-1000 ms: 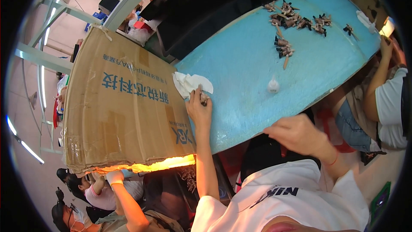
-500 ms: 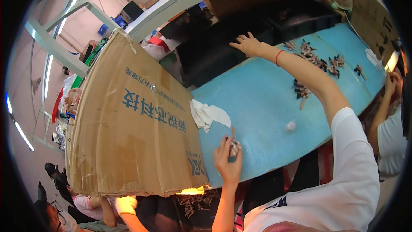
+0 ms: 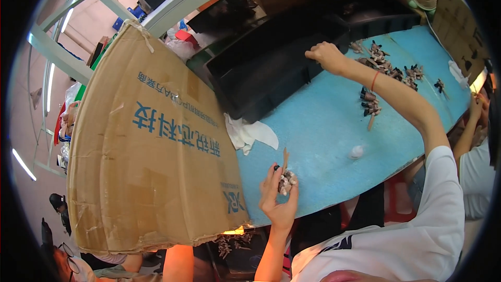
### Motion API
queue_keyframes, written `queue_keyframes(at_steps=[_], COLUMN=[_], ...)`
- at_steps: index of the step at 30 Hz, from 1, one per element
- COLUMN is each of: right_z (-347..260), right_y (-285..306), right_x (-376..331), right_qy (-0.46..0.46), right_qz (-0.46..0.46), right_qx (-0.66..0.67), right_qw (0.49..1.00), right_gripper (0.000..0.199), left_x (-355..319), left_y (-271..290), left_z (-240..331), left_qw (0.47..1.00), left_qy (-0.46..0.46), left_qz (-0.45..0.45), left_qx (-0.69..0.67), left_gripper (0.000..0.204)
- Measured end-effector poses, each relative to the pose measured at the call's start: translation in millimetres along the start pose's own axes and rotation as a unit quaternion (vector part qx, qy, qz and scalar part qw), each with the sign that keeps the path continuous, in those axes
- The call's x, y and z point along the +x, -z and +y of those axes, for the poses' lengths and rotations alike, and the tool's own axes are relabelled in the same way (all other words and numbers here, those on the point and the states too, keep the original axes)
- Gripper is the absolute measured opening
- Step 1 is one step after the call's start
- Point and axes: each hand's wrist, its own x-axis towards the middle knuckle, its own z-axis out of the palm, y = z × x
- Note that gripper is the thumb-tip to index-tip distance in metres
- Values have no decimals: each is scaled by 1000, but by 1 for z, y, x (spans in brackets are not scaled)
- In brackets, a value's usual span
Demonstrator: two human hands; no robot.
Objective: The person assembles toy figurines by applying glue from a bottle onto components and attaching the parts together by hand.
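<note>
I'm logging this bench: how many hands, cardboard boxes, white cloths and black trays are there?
Hands of the wearer: 2, left hand and right hand
Cardboard box: 1
White cloth: 1
Black tray: 1
Total: 5

One big cardboard box [image 3: 151, 151] stands at the left of the blue surface [image 3: 323, 130]. One white cloth [image 3: 250, 134] lies there, one small white ball [image 3: 356, 151], one black tray [image 3: 276, 68], and several heaps of small dark parts [image 3: 386, 65], too many to count.

Small grey parts [image 3: 286, 180] in the left fist [image 3: 278, 198] — too tiny to identify.
</note>
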Motion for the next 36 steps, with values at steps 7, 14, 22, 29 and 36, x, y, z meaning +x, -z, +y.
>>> queue_keyframes(at_steps=[7,14,22,29,36], right_z=[-5,-39,-52,-41,-54], right_y=[16,83,135,127,88], right_x=[-28,-71,-160,-242,-233], right_qy=[15,-75,-176,-378,-261], right_qz=[-14,49,49,101,97], right_qx=[62,69,282,320,158], right_qw=[998,994,942,863,947], right_gripper=[31,64,56,19,29], left_x=[72,216,232,91,-30], left_y=[-7,-50,-54,-45,-35], left_z=[38,12,-32,44,42], left_qw=[983,961,930,988,984], left_qy=[-165,-81,-16,-152,-126], left_qz=[55,-55,-100,4,-126], left_qx=[58,259,353,-10,9], left_gripper=[43,35,40,17,13])
